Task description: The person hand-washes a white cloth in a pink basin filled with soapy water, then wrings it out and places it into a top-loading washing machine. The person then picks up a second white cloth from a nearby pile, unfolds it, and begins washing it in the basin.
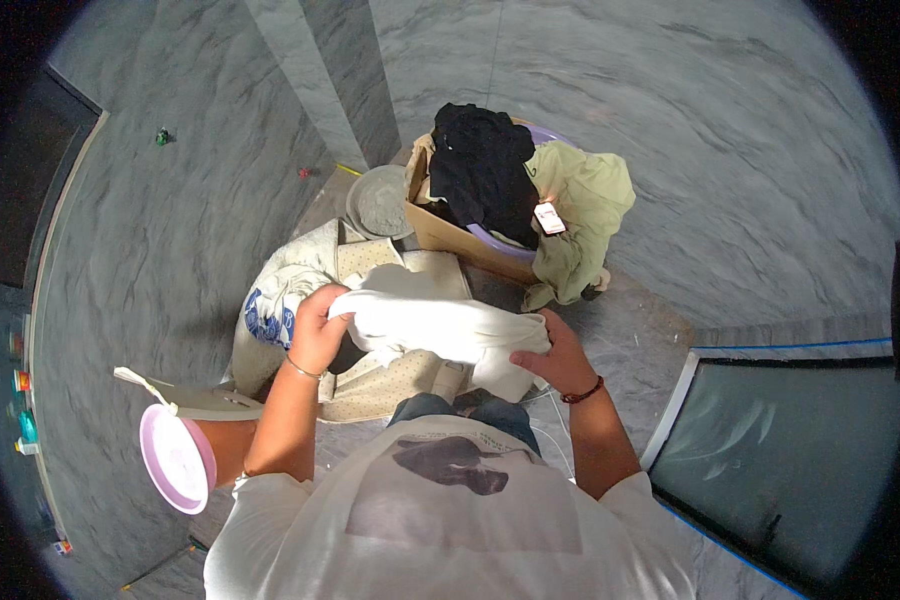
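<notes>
A white garment [435, 326], partly overexposed, is stretched between my two hands above the floor. My left hand [321, 328] pinches its left end. Its right end is held by my right hand [559, 356], thumb on the near side. Below lies a dotted cream mat [364, 390], folded and rumpled. On the mat's left part rests a light cloth with a blue print [270, 316]. Beyond, a cardboard box [457, 244] holds a purple basin [499, 244] heaped with clothes. A black garment [484, 169] tops the heap, and a pale green garment [581, 202] hangs over the right side.
A bright tag-like card [549, 218] lies on the heap. Left of the box stands a grey tub [379, 202]. A pink basin [206, 465] is at my left. To the right is a framed glass door [772, 450]. Grey marbled walls [682, 112] surround the corner.
</notes>
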Demonstrator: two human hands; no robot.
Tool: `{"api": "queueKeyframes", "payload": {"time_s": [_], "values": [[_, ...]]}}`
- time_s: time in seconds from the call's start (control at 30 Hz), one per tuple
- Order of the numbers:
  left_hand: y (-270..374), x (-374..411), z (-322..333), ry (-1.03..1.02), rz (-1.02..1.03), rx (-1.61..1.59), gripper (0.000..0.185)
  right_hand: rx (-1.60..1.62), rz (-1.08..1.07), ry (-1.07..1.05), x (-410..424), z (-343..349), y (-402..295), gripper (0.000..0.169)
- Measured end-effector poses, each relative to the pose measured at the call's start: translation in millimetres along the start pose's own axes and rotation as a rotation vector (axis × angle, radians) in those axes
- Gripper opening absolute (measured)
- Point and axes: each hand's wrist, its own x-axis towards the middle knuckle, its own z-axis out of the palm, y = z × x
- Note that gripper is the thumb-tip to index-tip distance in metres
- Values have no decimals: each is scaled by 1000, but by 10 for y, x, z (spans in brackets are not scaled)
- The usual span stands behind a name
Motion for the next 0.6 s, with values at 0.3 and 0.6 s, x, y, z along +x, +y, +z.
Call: {"api": "queueKeyframes", "payload": {"time_s": [0.3, 0.6], "values": [[553, -985, 38, -328, 198, 250, 49, -261, -72, 206, -902, -83, 446, 38], [941, -1876, -190, -280, 91, 209, 21, -47, -332, 73, -1544, -78, 547, 41]]}}
